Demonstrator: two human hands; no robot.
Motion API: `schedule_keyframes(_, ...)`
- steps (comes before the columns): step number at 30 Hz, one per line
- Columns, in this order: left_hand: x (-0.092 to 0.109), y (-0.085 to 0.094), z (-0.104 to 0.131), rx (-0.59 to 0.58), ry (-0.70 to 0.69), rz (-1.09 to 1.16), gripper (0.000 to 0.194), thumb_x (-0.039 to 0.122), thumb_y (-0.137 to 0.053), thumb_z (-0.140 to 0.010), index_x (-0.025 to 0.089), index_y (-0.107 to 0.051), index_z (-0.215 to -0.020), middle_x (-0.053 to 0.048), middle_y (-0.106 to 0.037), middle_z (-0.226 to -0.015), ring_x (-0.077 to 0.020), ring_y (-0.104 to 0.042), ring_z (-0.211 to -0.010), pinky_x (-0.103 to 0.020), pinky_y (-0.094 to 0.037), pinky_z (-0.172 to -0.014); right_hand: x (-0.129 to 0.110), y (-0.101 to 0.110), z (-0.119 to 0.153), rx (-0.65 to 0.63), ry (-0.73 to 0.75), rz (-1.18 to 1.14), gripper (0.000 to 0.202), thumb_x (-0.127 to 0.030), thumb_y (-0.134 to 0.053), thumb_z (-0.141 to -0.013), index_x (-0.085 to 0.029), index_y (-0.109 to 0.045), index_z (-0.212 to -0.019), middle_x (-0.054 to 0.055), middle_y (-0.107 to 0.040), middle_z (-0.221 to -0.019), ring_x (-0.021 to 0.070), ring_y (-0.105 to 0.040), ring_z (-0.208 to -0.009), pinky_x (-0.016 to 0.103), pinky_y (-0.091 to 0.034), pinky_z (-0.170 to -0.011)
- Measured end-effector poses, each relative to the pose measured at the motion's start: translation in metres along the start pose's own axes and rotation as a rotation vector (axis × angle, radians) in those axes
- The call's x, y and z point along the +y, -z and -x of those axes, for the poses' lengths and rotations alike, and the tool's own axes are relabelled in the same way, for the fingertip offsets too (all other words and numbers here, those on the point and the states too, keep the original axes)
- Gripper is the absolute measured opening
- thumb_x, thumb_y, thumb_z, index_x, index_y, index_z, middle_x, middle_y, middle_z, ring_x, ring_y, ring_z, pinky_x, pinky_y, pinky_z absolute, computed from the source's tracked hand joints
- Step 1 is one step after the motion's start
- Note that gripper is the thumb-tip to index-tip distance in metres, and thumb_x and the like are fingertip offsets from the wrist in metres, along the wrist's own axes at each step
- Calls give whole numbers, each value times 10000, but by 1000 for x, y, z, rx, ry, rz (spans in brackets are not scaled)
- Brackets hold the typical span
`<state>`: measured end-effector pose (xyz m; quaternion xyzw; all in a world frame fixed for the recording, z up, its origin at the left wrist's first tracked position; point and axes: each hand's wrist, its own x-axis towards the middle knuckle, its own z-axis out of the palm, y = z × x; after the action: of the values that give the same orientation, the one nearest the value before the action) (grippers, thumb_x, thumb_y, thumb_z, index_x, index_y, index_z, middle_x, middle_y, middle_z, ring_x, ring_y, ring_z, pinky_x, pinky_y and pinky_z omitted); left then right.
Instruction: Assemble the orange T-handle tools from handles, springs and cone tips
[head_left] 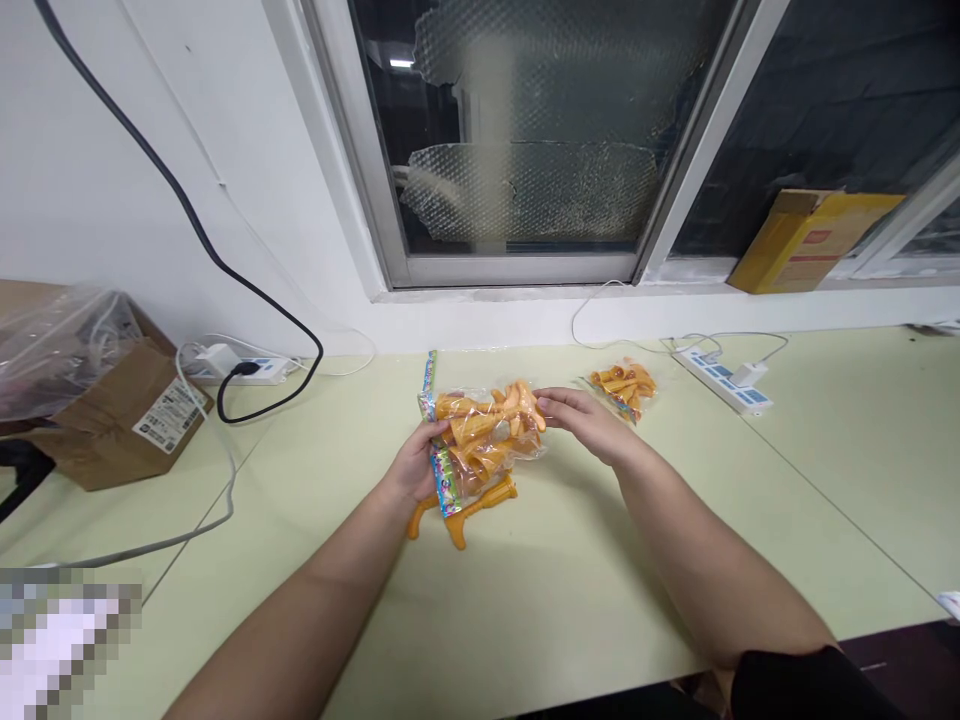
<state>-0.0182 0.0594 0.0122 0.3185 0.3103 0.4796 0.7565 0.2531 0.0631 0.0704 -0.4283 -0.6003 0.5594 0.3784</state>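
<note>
A clear plastic bag of orange plastic boot-shaped pieces (476, 432) is held up between my hands above the table. My left hand (415, 462) grips its left side by the colourful printed header strip (445, 480), thumb on top. At the opposite end, the fingers of my right hand (585, 418) close on the bag's edge beside the foot-like ends; its fingertips are partly hidden. Below the bag, a loose orange boot-shaped piece (480, 508) lies on the table. Another orange piece (420, 517) shows partly beside my left wrist.
A second bag of orange pieces (622, 385) lies behind my right hand. Power strips (724, 380) and cables sit along the wall. An open cardboard box (127, 410) stands at the left of the pale green table (570, 600). A yellow carton (814, 245) leans on the window.
</note>
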Motion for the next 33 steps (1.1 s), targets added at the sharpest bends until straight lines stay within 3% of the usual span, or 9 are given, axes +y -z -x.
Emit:
schedule_keyframes(6, 1, -6, 3, -84, -29, 75, 566, 224, -676, -842, 225, -549, -1393, -83, -760, -1183, -301, -744, -1057, -486, -581, -949, 10, -4, -4, -167, 77, 21, 428, -403, -673, -918, -263, -670, -1323, 50, -663, -1396, 270, -572, -1314, 445, -442, -1128)
schedule_keyframes(10, 5, -6, 3, -33, -16, 51, 568, 235, -678, -831, 215, -561, -1386, -84, -773, -1110, -300, -759, -989, -487, -588, -938, 17, 1, -10, -240, -52, -186, 578, -313, -618, -851, -329, -589, -1428, 14, -570, -1516, 270, -541, -1348, 445, -461, -1093)
schedule_keyframes(14, 8, -8, 2, 21, -1, 64, 591, 233, -675, -808, 228, -562, -1388, -66, -776, -1077, -288, -762, -964, -479, -602, -916, 19, 6, -13, -311, -98, -314, 651, -260, -562, -795, -321, -573, -1444, 12, -558, -1527, 263, -542, -1347, 428, -448, -1091)
schedule_keyframes(17, 7, -9, 2, 53, 32, 78, 587, 237, -671, -800, 233, -565, -1378, -70, -774, -1095, -294, -761, -974, -476, -611, -892, 23, 4, -13, -313, -129, -317, 725, -192, -621, -787, -327, -506, -1490, 22, -599, -1476, 229, -563, -1320, 385, -432, -1099)
schedule_keyframes(22, 6, -6, 0, 104, 112, 102, 432, 286, -660, -805, 190, -643, -1226, -71, -784, -941, -297, -773, -877, -436, -631, -795, 32, 0, -15, -295, -138, -343, 744, -231, -709, -845, -316, -438, -1532, 32, -676, -1330, 193, -629, -1210, 351, -454, -1059)
schedule_keyframes(26, 7, -5, -2, 139, 171, 103, 305, 312, -637, -815, 150, -678, -1069, -99, -780, -871, -307, -774, -836, -435, -636, -762, 35, -2, -17, -314, -156, -417, 727, -194, -746, -804, -292, -503, -1483, 31, -713, -1254, 176, -672, -1118, 316, -489, -1005)
schedule_keyframes(33, 6, -10, -4, 207, 191, 107, 265, 317, -617, -862, 137, -681, -1046, -117, -790, -897, -263, -763, -716, -361, -622, -619, 34, -17, -17, -244, -206, -436, 469, -303, -784, -845, -234, -638, -1285, 71, -735, -1244, 186, -716, -1066, 295, -572, -910)
